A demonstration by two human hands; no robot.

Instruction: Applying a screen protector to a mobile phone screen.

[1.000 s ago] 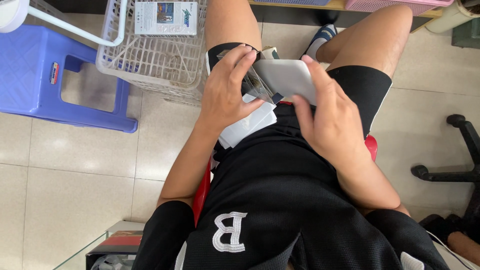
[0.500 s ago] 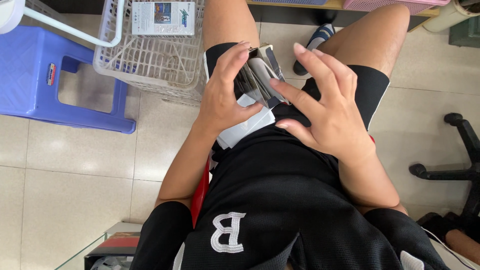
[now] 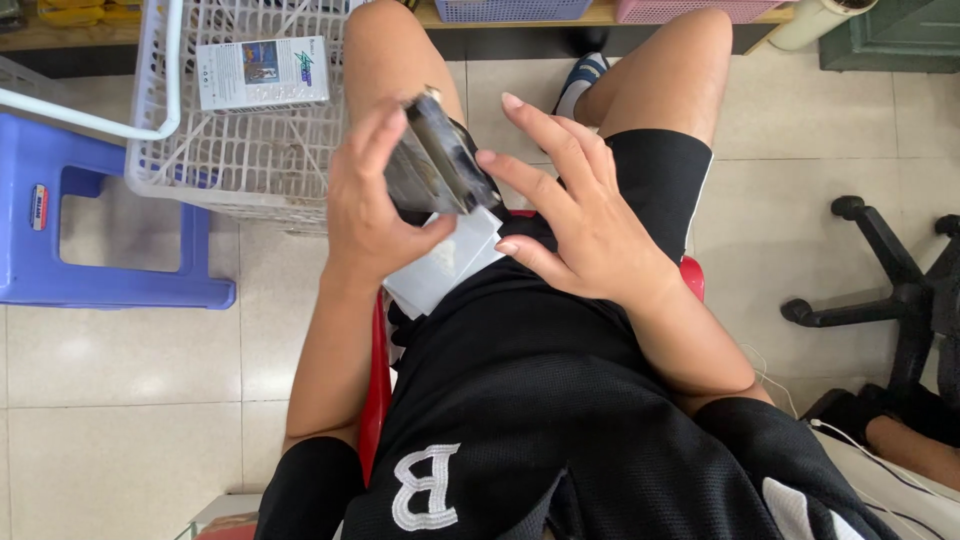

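A dark, flat device (image 3: 437, 160) is gripped in the left hand (image 3: 372, 205), the thumb pressed along its lower edge and the fingers curled over its far side, so that it is held tilted above the lap. The right hand (image 3: 580, 215) is spread open beside it, with only the fingertips (image 3: 487, 160) laid against the device's right edge; nothing is grasped by that hand. What kind of device it is cannot be told, as its face is turned partly away and blurred.

Just under the device, a pale flat pouch (image 3: 442, 262) is seen resting on the black shorts (image 3: 560, 330), partly covered by the left palm. The person is seated on a red chair (image 3: 376, 390), of which only slivers are shown at either hip. Both bare knees are raised toward the top of the view.

To the left of the knees, a white basket (image 3: 240, 150) is stood on the tiled floor (image 3: 130, 400), and a small printed box (image 3: 262, 72) is laid inside it. A blue stool (image 3: 110, 230) is placed beside the basket, touching or nearly touching it. At the far right, the black base of an office chair (image 3: 880, 290) is visible, well apart from the hands.
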